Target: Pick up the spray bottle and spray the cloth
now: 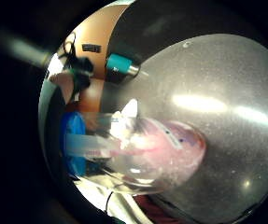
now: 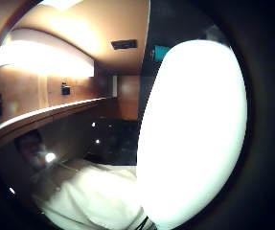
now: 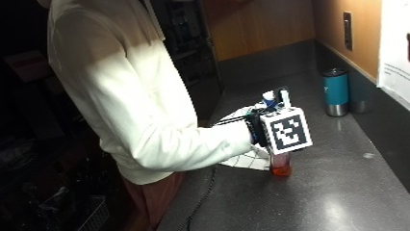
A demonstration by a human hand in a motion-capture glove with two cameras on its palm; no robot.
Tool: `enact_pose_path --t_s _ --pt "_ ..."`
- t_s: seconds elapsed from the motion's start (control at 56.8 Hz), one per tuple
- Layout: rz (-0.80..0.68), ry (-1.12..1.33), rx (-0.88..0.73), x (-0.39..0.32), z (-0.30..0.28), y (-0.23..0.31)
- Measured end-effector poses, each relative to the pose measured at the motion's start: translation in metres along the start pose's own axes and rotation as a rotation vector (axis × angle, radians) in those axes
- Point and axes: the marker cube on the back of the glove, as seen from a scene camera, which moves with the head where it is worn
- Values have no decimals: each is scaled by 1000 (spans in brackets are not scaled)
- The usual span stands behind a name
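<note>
Outside view, nearest first: the person's white sleeve (image 3: 192, 144) reaches in from nine o'clock to the gloved right hand (image 3: 259, 127), which sits at the spray bottle (image 3: 280, 166). Whether its fingers curl round the bottle cannot be told. The bottle stands upright on the dark surface (image 3: 333, 192), its orange-filled base touching it, blue-white nozzle above. A white cloth (image 3: 247, 159) lies just beside the bottle at nine o'clock. Open surface spreads toward four o'clock. Farther, at one o'clock, a teal tumbler (image 3: 336, 91) stands near the wall edge.
</note>
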Motion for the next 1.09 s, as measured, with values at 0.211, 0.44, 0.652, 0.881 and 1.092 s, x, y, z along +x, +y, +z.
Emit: enact_pose_path --t_s 0.211,0.44,0.652,0.881,1.092 --pt "20 15 31 -10 24 -12" --pt "1 278 -44 -26 65 -27" --pt "-108 587 -206 -79 71 -17" --pt "-142 1030 -329 -118 136 -10" --pt "-159 1356 -446 -152 184 3"
